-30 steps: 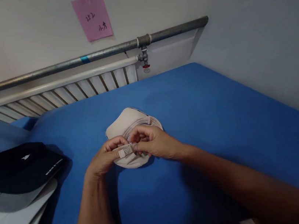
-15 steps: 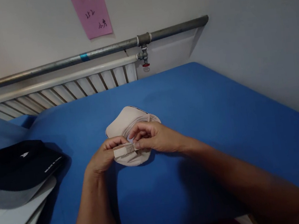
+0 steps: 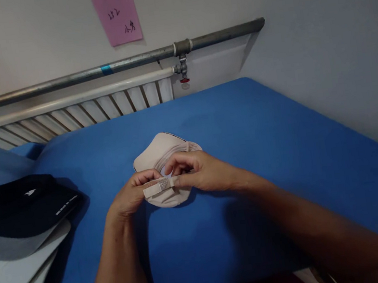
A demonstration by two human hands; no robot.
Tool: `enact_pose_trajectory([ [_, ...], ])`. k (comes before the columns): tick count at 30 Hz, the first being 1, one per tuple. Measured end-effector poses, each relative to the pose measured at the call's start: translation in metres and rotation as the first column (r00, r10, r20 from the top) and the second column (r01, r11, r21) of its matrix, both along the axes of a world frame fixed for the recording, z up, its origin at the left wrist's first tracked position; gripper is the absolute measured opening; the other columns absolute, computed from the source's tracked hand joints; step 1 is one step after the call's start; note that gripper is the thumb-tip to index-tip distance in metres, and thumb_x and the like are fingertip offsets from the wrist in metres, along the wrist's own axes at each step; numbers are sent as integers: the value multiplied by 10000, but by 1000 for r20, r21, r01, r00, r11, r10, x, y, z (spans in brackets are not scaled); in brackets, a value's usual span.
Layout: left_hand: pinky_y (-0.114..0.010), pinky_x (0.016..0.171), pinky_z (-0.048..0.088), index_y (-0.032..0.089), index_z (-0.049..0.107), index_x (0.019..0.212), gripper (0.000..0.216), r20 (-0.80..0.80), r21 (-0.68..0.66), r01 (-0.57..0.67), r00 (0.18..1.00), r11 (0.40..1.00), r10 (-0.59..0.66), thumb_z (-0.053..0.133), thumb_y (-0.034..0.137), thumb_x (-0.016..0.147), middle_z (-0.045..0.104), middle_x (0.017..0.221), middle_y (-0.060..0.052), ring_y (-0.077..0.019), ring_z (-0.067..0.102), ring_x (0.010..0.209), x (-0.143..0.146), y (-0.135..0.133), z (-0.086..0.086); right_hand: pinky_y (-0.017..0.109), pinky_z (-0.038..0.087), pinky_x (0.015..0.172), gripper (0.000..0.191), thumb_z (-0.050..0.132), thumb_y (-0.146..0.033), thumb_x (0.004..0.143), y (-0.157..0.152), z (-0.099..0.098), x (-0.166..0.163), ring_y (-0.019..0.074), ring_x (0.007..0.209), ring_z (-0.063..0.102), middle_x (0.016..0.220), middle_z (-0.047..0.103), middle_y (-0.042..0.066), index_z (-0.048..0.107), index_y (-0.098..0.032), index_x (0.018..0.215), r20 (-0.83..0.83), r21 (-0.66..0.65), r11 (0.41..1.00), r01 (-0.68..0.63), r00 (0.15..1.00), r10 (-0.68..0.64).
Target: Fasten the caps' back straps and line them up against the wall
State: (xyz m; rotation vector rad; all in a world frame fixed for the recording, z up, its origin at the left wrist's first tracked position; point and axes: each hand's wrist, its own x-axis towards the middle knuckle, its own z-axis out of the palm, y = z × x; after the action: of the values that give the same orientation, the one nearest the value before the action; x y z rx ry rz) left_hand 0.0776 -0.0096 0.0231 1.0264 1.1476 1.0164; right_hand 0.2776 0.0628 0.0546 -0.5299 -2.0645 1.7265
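Mid-frame, the baseball cap (image 3: 159, 153) is plain pale cream, a thin dark line edging its brim; its back strap (image 3: 152, 190) matches, and the strap buckle (image 3: 164, 185) is silvery grey with a darker raised pattern. At left, another baseball cap (image 3: 18, 207) is near-black navy, with a white emblem (image 3: 30, 192) and white lettering (image 3: 66, 205). Below it show a mid-grey brim (image 3: 24, 246) and off-white brims (image 3: 22, 279). The sheet (image 3: 280, 142) across the centre is solid blue. Toward the top: pink paper (image 3: 118, 21) with dark handwriting, a grey metal pipe (image 3: 61, 82) banded with bright blue tape (image 3: 106, 69), a white ribbed radiator (image 3: 121, 103), and a red valve handle (image 3: 184, 80). The right-hand wall (image 3: 330, 46) is bluish grey.
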Motion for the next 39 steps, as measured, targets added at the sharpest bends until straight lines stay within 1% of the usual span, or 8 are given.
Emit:
enact_pose_trajectory([
  [9, -181, 520, 323, 125, 613, 678, 288, -57, 3, 7, 998, 1000, -7, 767, 369, 687, 551, 596, 32, -57, 434, 520, 4, -2, 4, 232, 439, 639, 173, 617, -135, 751, 0, -5, -3, 95, 691, 544, 764, 586, -31, 613, -189, 915, 24, 5, 1000, -8, 1000, 8],
  [14, -186, 520, 299, 138, 582, 680, 286, -152, 21, 43, 988, 999, -40, 728, 378, 729, 492, 589, 49, -61, 390, 531, 3, -1, 8, 239, 445, 632, 218, 704, -214, 723, 3, -8, -5, 94, 660, 549, 712, 584, -41, 613, -192, 920, 29, -135, 991, 3, 1000, 1],
  [19, -214, 625, 364, 160, 685, 825, 241, -315, 103, 118, 946, 988, -80, 615, 391, 832, 578, 725, 6, -107, 472, 674, -6, -3, 13, 223, 415, 572, 229, 732, -211, 684, 12, -15, -2, 79, 590, 528, 650, 577, -48, 642, -175, 891, 24, -263, 964, 43, 999, -38],
  [21, -223, 636, 371, 161, 701, 869, 240, -314, 100, 167, 941, 981, -128, 635, 386, 814, 589, 745, -3, -117, 482, 689, -8, -4, 12, 220, 401, 545, 233, 735, -207, 674, 15, -16, 0, 75, 565, 511, 636, 569, -50, 657, -171, 891, 24, -298, 953, 59, 998, -54],
  [23, -221, 605, 358, 150, 697, 820, 238, -279, 109, 160, 952, 981, -125, 662, 384, 789, 559, 689, 6, -110, 459, 644, -8, -4, 11, 221, 392, 527, 229, 728, -210, 680, 18, -17, 2, 73, 551, 499, 644, 571, -46, 670, -174, 898, 41, -315, 947, 57, 998, -47],
  [26, -219, 591, 359, 145, 689, 769, 218, -223, 136, 130, 970, 982, -98, 678, 363, 777, 545, 646, 11, -104, 452, 614, -6, -5, 8, 221, 404, 560, 198, 708, -243, 722, 20, -17, 4, 76, 596, 517, 693, 600, -32, 688, -181, 909, 61, -273, 962, -5, 998, 22],
  [30, -225, 619, 393, 151, 710, 822, 195, -191, 133, 143, 975, 981, -116, 687, 337, 769, 613, 700, -8, -115, 501, 643, -2, -6, 9, 220, 413, 634, 187, 711, -322, 750, 21, -21, 7, 83, 677, 537, 739, 623, -23, 700, -171, 859, 90, -170, 977, -125, 986, 142],
  [39, -219, 637, 391, 145, 706, 809, 180, -202, 102, 162, 969, 981, -140, 676, 320, 785, 610, 709, -7, -114, 508, 669, -1, -6, 9, 221, 386, 616, 219, 709, -359, 760, 18, -27, 7, 77, 643, 499, 696, 576, -32, 653, -149, 786, 69, -201, 973, -116, 989, 132],
])
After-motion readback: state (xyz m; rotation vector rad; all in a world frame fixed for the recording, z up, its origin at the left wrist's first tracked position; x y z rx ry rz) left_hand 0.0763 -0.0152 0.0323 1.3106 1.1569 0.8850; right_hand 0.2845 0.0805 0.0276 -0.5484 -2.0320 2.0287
